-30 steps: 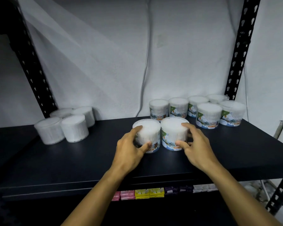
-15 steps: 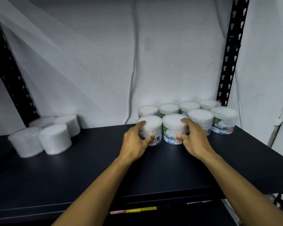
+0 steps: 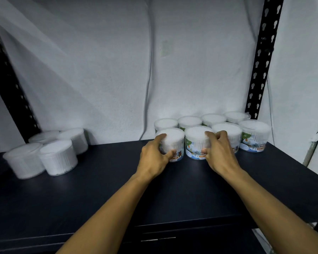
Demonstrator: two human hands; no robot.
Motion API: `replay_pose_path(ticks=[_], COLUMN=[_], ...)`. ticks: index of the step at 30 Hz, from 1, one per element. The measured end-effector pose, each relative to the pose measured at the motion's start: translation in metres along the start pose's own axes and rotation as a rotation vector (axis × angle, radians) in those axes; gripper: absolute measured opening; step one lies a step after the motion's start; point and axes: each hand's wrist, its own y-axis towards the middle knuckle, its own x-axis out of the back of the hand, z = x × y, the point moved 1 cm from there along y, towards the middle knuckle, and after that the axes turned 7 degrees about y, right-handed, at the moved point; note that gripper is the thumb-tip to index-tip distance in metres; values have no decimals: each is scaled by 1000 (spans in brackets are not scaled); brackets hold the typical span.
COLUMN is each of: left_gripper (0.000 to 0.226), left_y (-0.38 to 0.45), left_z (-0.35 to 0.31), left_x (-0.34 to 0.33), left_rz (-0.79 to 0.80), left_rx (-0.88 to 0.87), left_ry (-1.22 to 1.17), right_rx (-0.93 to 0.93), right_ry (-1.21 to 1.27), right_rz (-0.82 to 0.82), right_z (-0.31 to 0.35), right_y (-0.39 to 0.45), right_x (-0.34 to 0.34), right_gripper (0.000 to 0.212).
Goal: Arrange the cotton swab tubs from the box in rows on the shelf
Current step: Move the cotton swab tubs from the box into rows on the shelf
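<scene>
On the dark shelf [image 3: 103, 195] stand two rows of round cotton swab tubs at the back right. My left hand [image 3: 153, 158] grips the leftmost front tub [image 3: 173, 140], fingers over its lid edge and thumb on its label. My right hand [image 3: 218, 153] grips the tub beside it [image 3: 195, 142] in the same way. Both tubs stand upright, touching each other. Right of them are two more front tubs [image 3: 254, 134]. A back row of several tubs [image 3: 189, 121] stands against the white wall sheet. The box is out of view.
Several plain white tubs [image 3: 57, 156] cluster at the shelf's back left. Black perforated uprights [image 3: 262, 57] frame the shelf on the right and left. A white sheet [image 3: 117, 70] hangs behind. The shelf's front edge [image 3: 154, 228] runs below my forearms.
Both hands pushed the two tubs back across the shelf until they joined the front row next to the other tubs. My view tilted up.
</scene>
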Motion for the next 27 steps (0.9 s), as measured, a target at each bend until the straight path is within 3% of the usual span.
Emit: replay_pose_path(ticks=[19, 27], left_gripper=[68, 72], left_y=[-1, -8], left_z=[-1, -8], left_x=[-2, 2], left_rz=[12, 7], left_rx=[19, 19], left_ry=[33, 295], right_rx=[30, 62], right_ry=[-207, -297], right_rz=[14, 26], right_z=[-7, -5], right_y=[8, 1], right_x=[-10, -7], right_gripper=[59, 75])
